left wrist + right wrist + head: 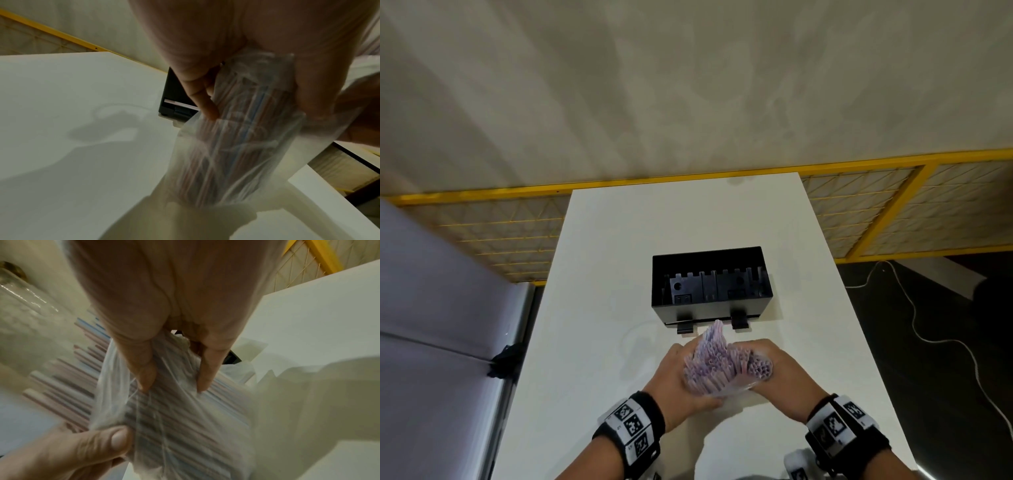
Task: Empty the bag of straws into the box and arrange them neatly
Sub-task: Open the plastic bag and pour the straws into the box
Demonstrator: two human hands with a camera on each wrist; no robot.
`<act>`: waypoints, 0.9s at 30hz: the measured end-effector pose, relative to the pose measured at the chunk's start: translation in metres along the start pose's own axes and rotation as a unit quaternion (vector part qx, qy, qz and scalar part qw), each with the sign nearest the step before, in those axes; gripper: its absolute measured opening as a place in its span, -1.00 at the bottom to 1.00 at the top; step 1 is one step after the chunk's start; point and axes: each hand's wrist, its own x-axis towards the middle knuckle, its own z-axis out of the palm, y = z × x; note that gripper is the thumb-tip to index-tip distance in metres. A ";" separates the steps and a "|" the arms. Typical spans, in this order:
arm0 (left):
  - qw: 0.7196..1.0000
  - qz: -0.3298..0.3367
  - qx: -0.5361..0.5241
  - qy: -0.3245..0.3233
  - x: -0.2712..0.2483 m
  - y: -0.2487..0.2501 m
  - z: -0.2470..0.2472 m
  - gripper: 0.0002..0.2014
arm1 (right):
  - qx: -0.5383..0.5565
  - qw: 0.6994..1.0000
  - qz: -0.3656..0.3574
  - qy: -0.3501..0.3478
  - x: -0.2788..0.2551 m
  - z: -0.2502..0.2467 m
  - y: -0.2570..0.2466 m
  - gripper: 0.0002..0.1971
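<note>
A clear plastic bag (pixel 736 389) full of pink, white and blue straws (pixel 717 361) is held between both hands just above the white table (pixel 619 260). My left hand (pixel 681 371) grips the bag's left side, and my right hand (pixel 777 370) grips its right side. Straw ends fan out of the bag's open top toward the box. In the left wrist view the bag (pixel 232 154) hangs under curled fingers (pixel 205 104). The right wrist view shows fingers (pixel 146 374) and thumb pinching the bag (pixel 174 426). The open black box (pixel 710 286) stands just beyond the hands.
The box has notched dividers inside and two clips on its near wall. A yellow mesh fence (pixel 893 212) runs behind the table. A grey padded surface (pixel 431 308) lies to the left. A white cable (pixel 928 335) trails over the dark floor on the right.
</note>
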 end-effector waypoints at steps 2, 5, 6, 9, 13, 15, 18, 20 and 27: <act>1.000 0.008 0.003 0.023 0.005 -0.001 0.001 -0.18 | 0.057 0.998 0.007 -0.019 0.000 0.000 -0.001 -0.48; 0.998 0.031 -0.001 0.054 0.009 -0.005 0.001 -0.31 | 0.089 0.995 0.039 -0.032 -0.002 0.002 -0.003 -0.03; 0.997 0.033 -0.014 0.062 0.010 -0.006 0.000 -0.36 | 0.090 0.995 0.033 -0.039 -0.003 0.002 -0.003 -0.02; 0.995 0.025 -0.058 0.082 0.009 -0.009 -0.001 -0.38 | 0.080 0.996 0.012 -0.035 -0.001 0.001 -0.010 -0.30; 0.992 -0.009 -0.107 0.065 0.004 -0.009 0.003 -0.20 | 0.062 0.997 0.036 0.021 -0.002 -0.001 -0.005 -0.50; 0.995 -0.009 -0.081 0.056 0.001 -0.005 0.005 -0.21 | 0.063 0.996 0.054 0.032 -0.003 0.002 0.000 -0.57; 0.998 -0.010 -0.058 0.033 -0.004 -0.001 0.009 -0.25 | 0.074 0.995 0.057 0.045 -0.004 0.009 0.002 -0.68; 0.998 -0.021 -0.064 0.012 -0.006 -0.005 0.012 -0.24 | 0.064 0.996 0.048 0.043 -0.006 0.011 0.002 -0.75; 0.994 -0.080 -0.073 0.001 -0.013 -0.025 0.006 -0.33 | 0.034 0.997 0.067 0.030 -0.012 0.007 0.014 -0.72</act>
